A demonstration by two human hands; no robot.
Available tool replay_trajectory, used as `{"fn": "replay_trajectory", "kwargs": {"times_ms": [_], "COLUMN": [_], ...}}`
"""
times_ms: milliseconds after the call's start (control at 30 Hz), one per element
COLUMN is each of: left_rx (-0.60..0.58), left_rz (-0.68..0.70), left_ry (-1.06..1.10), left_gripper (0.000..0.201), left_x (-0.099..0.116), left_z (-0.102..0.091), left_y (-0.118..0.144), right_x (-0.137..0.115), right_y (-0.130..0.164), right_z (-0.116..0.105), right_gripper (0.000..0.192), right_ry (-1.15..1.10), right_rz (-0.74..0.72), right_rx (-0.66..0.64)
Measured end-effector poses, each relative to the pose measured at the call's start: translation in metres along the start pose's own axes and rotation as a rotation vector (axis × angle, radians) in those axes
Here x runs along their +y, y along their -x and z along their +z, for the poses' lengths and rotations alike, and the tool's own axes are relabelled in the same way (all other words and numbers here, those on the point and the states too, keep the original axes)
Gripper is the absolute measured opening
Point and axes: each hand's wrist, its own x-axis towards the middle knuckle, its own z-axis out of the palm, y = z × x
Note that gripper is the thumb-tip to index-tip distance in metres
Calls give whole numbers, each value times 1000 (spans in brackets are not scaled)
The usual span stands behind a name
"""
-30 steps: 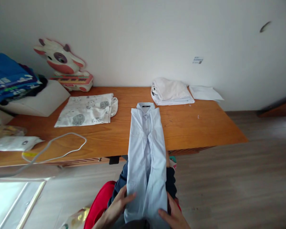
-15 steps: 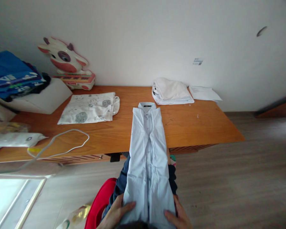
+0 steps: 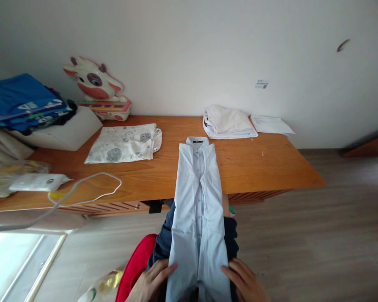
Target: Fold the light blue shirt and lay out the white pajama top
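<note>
The left hand is laid flat and mostly open at the lower left edge of a pale blue shirt, fingers stretched toward 3 o'clock and resting on the cloth; nothing is seen to be clasped. The right hand is spread open likewise at the shirt's lower right edge, its fingers pointed toward 10 o'clock and touching the fabric. Whether the hem is pinched beneath either palm cannot be told.

The shirt is folded into a long narrow strip. Its collar end is laid on the wooden table at 12 o'clock from the hands, and its lower part hangs over the table's near edge onto the person's lap.

On the table, a patterned white cloth is seen at 10 o'clock from the collar, well apart. A folded white garment lies at 1 o'clock, near the wall, with papers just beside it. A white cable is looped toward 9 o'clock, and a cow-shaped toy stands against the wall beyond.
</note>
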Motion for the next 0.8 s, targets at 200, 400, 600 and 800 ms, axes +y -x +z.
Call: {"fn": "replay_trajectory", "kwargs": {"times_ms": [200,400,600,800], "left_rx": [136,-281,157,346], "left_rz": [260,384,173,-72], "left_ry": [-542,-213,221,604], "left_gripper": [61,53,31,55], "left_x": [-14,42,97,112], "left_z": [5,-22,-83,-153], "left_y": [-42,-90,-184,-348], "right_x": [-3,-10,13,76], "right_y": [-43,-101,-228,-400], "right_z": [-19,-45,-82,-113], "right_gripper": [79,54,31,48], "right_ry": [204,-109,-663,-1042], "right_rz": [-387,-350,120,398], "right_rx": [-123,-329,166,256]}}
